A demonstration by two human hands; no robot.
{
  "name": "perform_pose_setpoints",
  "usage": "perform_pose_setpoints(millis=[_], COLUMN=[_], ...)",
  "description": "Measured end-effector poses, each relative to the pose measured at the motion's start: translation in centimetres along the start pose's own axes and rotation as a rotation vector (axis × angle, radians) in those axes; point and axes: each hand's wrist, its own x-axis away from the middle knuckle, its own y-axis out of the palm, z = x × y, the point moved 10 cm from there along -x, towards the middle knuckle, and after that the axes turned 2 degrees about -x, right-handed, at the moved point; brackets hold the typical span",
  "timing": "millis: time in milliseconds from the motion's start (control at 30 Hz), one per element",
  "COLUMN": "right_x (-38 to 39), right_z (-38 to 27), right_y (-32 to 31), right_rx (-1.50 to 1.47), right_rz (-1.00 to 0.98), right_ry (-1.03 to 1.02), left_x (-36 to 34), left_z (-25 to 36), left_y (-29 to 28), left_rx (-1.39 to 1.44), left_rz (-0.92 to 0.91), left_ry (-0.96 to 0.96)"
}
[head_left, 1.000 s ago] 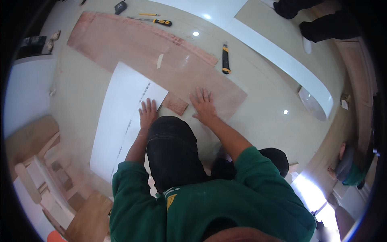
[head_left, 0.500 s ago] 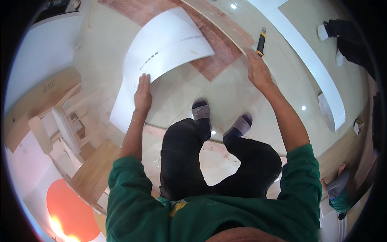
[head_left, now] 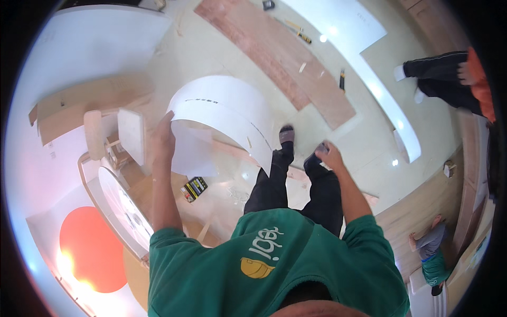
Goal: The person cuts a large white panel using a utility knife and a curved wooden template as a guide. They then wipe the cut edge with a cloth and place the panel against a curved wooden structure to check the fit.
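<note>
A white flexible sheet [head_left: 235,103] with a line of print hangs bent in an arch in front of me, lifted off the floor. My left hand [head_left: 165,134] is closed on its left edge. The sheet's right end droops beside my leg, unheld. My right hand [head_left: 330,156] is apart from the sheet, above my foot, its fingers curled in with nothing visible in them. Beyond it, a black and yellow utility knife [head_left: 342,80] lies on the floor, near the reddish-brown board [head_left: 269,50].
A long white strip [head_left: 388,100] curls across the floor at right. Another yellow and black tool [head_left: 304,37] lies farther off. At left are a cardboard piece [head_left: 79,105], wooden furniture [head_left: 95,134] and a black and yellow package [head_left: 194,188]. A co-worker [head_left: 443,79] stands at right; another person [head_left: 434,253] is behind.
My left hand has taken hold of the sheet and raised it toward me, where it now arches. My right hand has drawn back from near the knife, its fingers now curled.
</note>
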Motion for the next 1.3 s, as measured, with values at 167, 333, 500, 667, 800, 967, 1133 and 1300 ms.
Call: perform_pose_setpoints(millis=[167, 333, 500, 667, 800, 967, 1133, 1300], right_x=[10.9, 12.9, 19.0, 24.3, 31.4, 38.0, 49.8, 66.2], right_z=[-11.3, -16.4, -22.6, -20.4, -18.9, -11.4, 3.1, -4.3], right_y=[-6.8, -13.8, -20.8, -19.6, -17.4, -17.5, -12.4, -16.9], right_rx=[-0.238, -0.353, -0.316, -0.341, -0.448, -1.080, -1.237, -0.348], right_rz=[-0.017, 0.224, 0.530, 0.814, 0.962, 1.076, 1.406, 1.706], right_ry=[0.159, 0.079, -0.015, -0.189, -0.438, -0.317, 0.282, 0.530], left_x=[-2.3, -4.1, -4.3, -5.5, -1.8, 4.5, 7.9, 13.1], left_z=[3.6, 7.6, 13.8, 25.0, 35.2, 47.7, 56.5, 63.9], left_y=[-18.3, -24.8, -25.5, -24.3, -23.8, -24.1, -20.8, -19.9], left_rx=[0.282, 0.345, 0.657, 0.850, 0.667, 0.737, 0.594, 0.560], left_rz=[0.194, 0.207, 0.296, 0.237, 0.135, -0.030, -0.040, -0.070], left_ry=[0.041, 0.117, 0.221, 0.368, 0.615, 0.973, 1.211, 1.432])
